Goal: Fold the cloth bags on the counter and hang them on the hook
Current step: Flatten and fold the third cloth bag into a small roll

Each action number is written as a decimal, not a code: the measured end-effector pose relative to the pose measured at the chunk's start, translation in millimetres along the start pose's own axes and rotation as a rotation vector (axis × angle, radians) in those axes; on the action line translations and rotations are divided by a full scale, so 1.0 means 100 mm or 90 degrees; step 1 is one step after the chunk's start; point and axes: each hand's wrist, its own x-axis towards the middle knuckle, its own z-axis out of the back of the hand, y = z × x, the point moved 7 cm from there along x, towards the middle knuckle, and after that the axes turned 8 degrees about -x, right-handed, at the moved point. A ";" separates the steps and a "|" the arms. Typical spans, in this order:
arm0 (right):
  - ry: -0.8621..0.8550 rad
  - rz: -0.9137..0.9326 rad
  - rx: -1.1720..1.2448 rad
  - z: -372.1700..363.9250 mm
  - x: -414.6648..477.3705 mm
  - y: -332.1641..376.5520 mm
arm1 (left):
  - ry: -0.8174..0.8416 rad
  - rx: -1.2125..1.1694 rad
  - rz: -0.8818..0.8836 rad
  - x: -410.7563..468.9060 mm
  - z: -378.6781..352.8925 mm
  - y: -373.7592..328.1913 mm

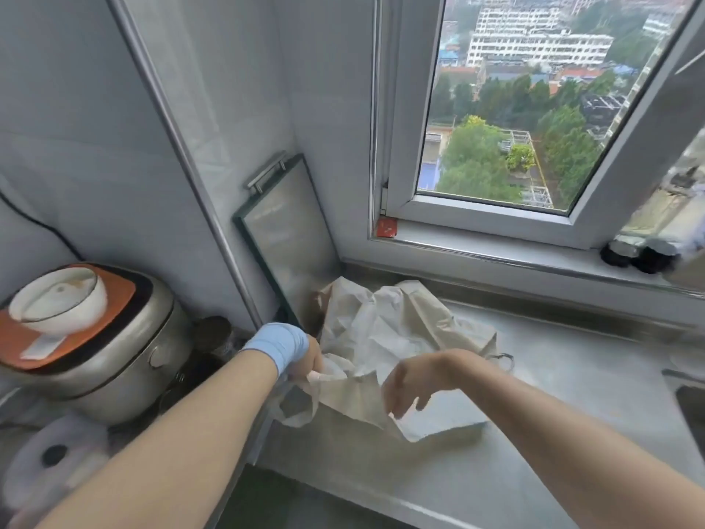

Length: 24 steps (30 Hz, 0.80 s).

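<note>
The left hand (305, 360) clenches a corner of the beige cloth bag (381, 330), which lies crumpled on the steel counter (553, 376). The right hand (410, 383) droops its fingers at the bag's edge; whether they grip it cannot be told

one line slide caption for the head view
Left hand grips a crumpled cloth bag on the counter; right hand at its front edge

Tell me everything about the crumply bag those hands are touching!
The cloth bag is pale beige, thin, soft-looking fabric, badly crumpled and not folded. It lies on the grey counter below the window, heaped up behind. The left hand grips its near edge, where a loop handle hangs down. The right hand touches the front edge; whether it pinches is blurred.
</note>
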 end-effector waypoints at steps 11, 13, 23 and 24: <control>-0.407 -0.058 -0.188 0.76 0.38 -0.53 | -0.199 -0.329 -0.023 0.38 0.08 -0.31; -0.393 -0.086 -0.217 0.73 0.52 -0.64 | -0.230 -0.345 -0.033 0.56 0.09 -0.37; -0.253 -0.197 -0.342 0.46 1.06 -1.41 | -0.325 -0.129 -0.143 1.52 0.28 -0.95; -0.247 -0.217 -0.328 0.43 1.05 -1.52 | -0.298 -0.129 -0.147 1.59 0.27 -1.00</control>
